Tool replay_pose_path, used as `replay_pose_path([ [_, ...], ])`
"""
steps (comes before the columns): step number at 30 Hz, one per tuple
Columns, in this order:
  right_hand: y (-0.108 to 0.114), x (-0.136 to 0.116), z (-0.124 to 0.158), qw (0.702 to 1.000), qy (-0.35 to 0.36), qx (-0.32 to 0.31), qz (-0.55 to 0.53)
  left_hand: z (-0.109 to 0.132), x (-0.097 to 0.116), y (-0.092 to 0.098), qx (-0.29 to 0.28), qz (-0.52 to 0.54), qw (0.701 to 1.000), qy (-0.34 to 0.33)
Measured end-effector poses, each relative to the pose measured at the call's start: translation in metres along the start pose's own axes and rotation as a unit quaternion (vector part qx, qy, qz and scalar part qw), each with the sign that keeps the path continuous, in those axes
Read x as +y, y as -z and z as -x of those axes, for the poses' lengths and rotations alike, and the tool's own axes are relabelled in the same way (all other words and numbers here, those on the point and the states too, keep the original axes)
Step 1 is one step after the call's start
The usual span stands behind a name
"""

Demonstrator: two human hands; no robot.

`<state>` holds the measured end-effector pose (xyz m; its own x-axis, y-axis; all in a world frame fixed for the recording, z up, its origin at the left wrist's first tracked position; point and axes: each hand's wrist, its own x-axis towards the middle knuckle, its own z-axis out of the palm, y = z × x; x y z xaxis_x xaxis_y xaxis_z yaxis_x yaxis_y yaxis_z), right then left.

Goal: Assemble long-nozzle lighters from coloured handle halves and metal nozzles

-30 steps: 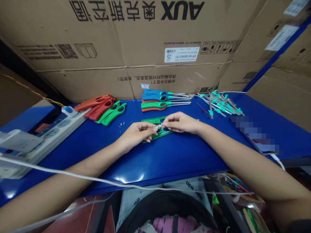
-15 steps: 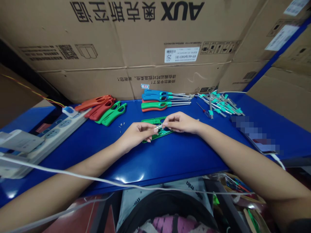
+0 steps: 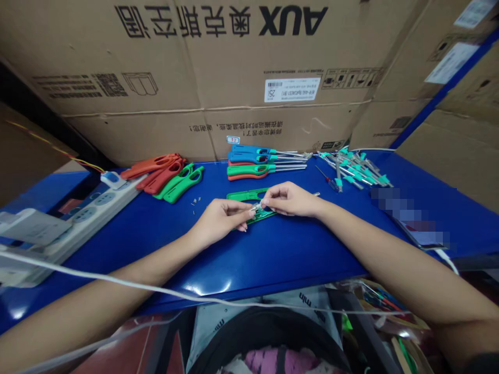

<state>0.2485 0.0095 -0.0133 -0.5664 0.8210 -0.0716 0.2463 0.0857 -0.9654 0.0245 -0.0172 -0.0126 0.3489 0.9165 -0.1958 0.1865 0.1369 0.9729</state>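
Note:
Over an opened green lighter handle (image 3: 244, 196) on the blue table, my two hands meet at a small whitish, partly metallic piece (image 3: 256, 206). My left hand (image 3: 224, 218) pinches its near end between thumb and fingers. The fingertips of my right hand (image 3: 286, 200) close on the other end, apparently gripping it too. Finer detail of the piece is too small to make out. A metal tube tip (image 3: 317, 194) sticks out past my right wrist, from behind the hand. Part of the green handle is hidden by my hands.
Red and green handle shells (image 3: 181, 182) lie left. Assembled long-nosed lighters (image 3: 249, 169) are stacked at the back. To the right are metal tubes with teal parts (image 3: 358, 169), a screwdriver (image 3: 329, 179) and a phone (image 3: 409, 218). Small screws (image 3: 196, 201) lie near my left hand. A white cable (image 3: 163, 290) crosses in front.
Both hands stay together over the green handle. My left hand and the small piece have shifted slightly right and toward me; my fingers have adjusted a little around it.

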Motion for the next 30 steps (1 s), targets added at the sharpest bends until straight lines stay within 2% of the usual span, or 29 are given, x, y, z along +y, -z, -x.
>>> replay_pose_path([
  [13,-0.004,-0.001,0.001,1.000,0.013,0.009,0.011,0.000,-0.006,-0.001,-0.002,-0.001,0.999,-0.037],
  [22,-0.004,0.006,-0.001,0.997,0.033,0.008,0.066,0.000,-0.011,-0.005,-0.008,-0.032,0.997,-0.064],
  [30,-0.001,0.003,-0.004,0.999,-0.011,0.018,0.033,-0.002,-0.007,-0.005,0.006,-0.032,0.999,-0.042],
])
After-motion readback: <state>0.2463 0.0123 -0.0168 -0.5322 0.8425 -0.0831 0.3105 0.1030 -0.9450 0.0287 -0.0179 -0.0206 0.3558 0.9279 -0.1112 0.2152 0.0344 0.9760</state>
